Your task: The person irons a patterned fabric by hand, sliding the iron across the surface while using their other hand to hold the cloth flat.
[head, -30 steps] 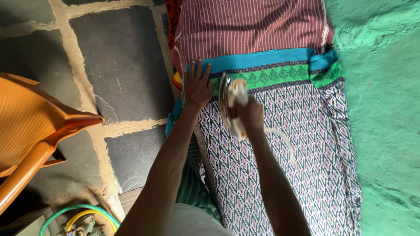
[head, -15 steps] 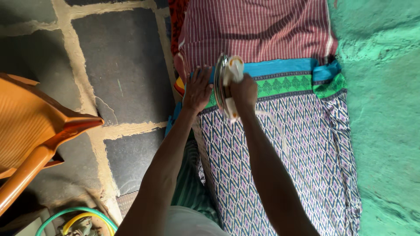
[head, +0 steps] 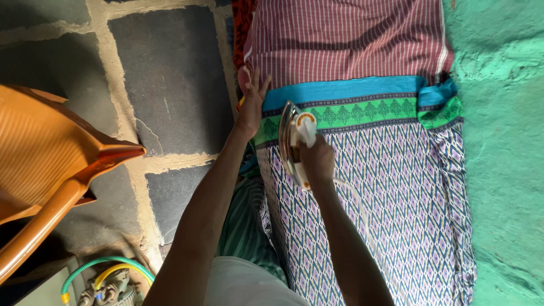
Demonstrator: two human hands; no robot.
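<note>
1. The right hand (head: 317,160) is wrapped closed around the handle of an electric iron (head: 294,141), a white and orange one with a shiny metal soleplate. The iron is tilted up on its edge, with the soleplate facing left toward the other hand.
2. The iron is over the patterned cloth (head: 385,209), near its green band and close to the left edge of the fabric.
3. A thin pale cord (head: 358,198) runs from the iron back along the right forearm.
4. The left hand (head: 252,105) lies flat and open, fingers spread, pressing down on the left edge of the fabric just beside the iron. It grips nothing.
5. The patterned cloth has a white ground with blue and purple diamonds, then a green border band, then a turquoise band (head: 345,89) beyond it.
6. Beyond the turquoise band lies a red and white striped cloth (head: 345,39).
7. To the right of the cloths is a rough green painted surface (head: 501,170).
8. To the left is a floor of dark stone slabs (head: 164,79) with pale joints.
9. An orange plastic chair (head: 45,170) stands at the far left.
10. A green and yellow hose (head: 105,269) curls at the bottom left.
</note>
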